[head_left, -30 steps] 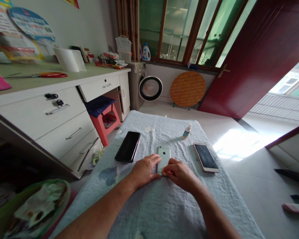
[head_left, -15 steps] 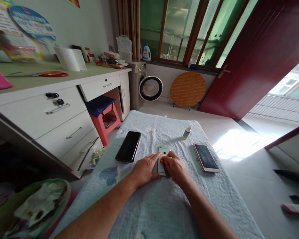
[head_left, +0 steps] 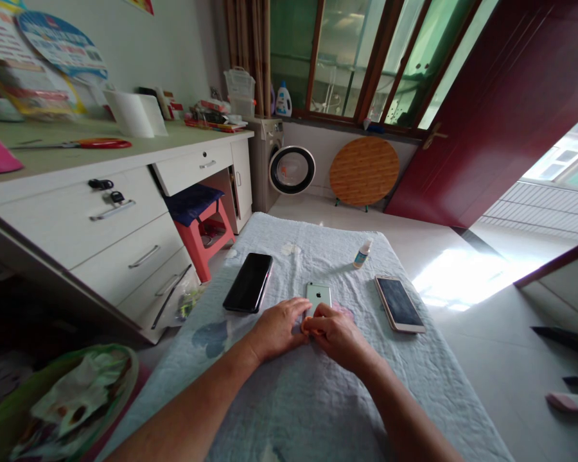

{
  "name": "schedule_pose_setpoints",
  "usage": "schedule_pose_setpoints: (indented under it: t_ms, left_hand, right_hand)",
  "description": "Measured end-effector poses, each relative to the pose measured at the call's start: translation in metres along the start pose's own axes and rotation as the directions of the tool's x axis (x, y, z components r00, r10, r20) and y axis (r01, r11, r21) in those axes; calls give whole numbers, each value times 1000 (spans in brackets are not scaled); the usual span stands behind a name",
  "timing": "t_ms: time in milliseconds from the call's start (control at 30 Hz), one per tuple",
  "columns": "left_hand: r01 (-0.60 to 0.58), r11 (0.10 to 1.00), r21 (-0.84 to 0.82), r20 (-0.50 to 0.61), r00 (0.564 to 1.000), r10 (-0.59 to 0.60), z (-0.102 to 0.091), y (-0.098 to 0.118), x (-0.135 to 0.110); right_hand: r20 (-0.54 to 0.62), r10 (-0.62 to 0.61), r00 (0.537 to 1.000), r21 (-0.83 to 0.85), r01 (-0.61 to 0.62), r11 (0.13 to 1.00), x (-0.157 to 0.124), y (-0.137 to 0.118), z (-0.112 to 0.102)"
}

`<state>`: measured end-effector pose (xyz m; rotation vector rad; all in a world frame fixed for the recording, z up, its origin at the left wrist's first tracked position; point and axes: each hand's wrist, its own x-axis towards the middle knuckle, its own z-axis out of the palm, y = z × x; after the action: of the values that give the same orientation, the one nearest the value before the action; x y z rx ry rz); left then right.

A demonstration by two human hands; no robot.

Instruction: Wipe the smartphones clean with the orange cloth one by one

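Observation:
A silver smartphone (head_left: 319,294) with a dark apple logo lies face down on the cloth-covered table. My left hand (head_left: 282,327) grips its left side, fingers along the edge and thumb near the bottom end. Pinched in my right hand (head_left: 340,333) is a small orange piece (head_left: 306,325), pressed to the lower part of the phone's back; its kind is mostly hidden by my fingers. Left of my hands lies a black smartphone (head_left: 248,282), screen up. On the right is a gold-rimmed smartphone (head_left: 399,304), also screen up. A small spray bottle (head_left: 361,255) stands behind it.
The light blue quilted cloth (head_left: 298,417) covers the table. At left is a white desk (head_left: 87,218) with drawers, and a bin (head_left: 130,378) of used tissues stands below. A red stool (head_left: 205,234) sits under the desk. Beyond are a washing machine (head_left: 264,167) and a round wooden tabletop (head_left: 364,170).
My right hand has slid toward me with the orange piece, from the middle of the phone's back to its lower end. My left hand stays at the phone's left side.

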<state>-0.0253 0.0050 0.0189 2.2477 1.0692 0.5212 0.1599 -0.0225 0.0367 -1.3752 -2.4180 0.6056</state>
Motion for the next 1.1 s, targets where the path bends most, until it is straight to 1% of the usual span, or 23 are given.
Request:
schedule_pose_setpoints:
  t_ms: [100, 267, 333, 400, 500, 600, 700, 800, 867, 1000, 1100]
  left_hand:
    - [-2, 1000, 24, -6, 1000, 2, 3, -3, 0]
    - [4, 998, 59, 6, 1000, -5, 4, -5, 0]
    - [8, 997, 71, 9, 1000, -9, 4, -5, 0]
    - [15, 997, 76, 12, 1000, -16, 4, -6, 0]
    - [23, 997, 70, 10, 1000, -24, 5, -6, 0]
    - [39, 998, 51, -14, 999, -38, 5, -5, 0]
    - [57, 997, 50, -27, 998, -56, 4, -2, 0]
    - [54, 994, 97, -24, 998, -52, 3, 1, -1]
    - [54, 988, 143, -26, 998, -51, 4, 2, -2]
    - [44, 972, 231, -23, 999, -40, 6, 6, -4]
    - [43, 964, 263, -12, 999, -42, 7, 9, -4]
  right_hand:
    - [38, -27, 999, 36, 25, 999, -4, 3, -7]
    - [103, -32, 994, 84, 24, 996, -9, 12, -18]
    - [121, -12, 993, 102, -1, 995, -10, 16, -21]
    - [115, 38, 993, 112, -51, 992, -10, 20, -21]
    - [50, 119, 992, 102, -124, 987, -9, 29, -19]
    - [-61, 160, 985, 68, -155, 985, -6, 38, -13]
    - [-156, 190, 969, 38, -186, 982, -3, 44, -8]
    - [-186, 196, 963, 32, -194, 981, -3, 46, -8]
    - [-154, 171, 973, 51, -165, 985, -4, 44, -10]
    - [-31, 99, 995, 121, -95, 988, -7, 39, -15]
    - [-27, 107, 994, 125, -103, 987, -6, 36, -15]
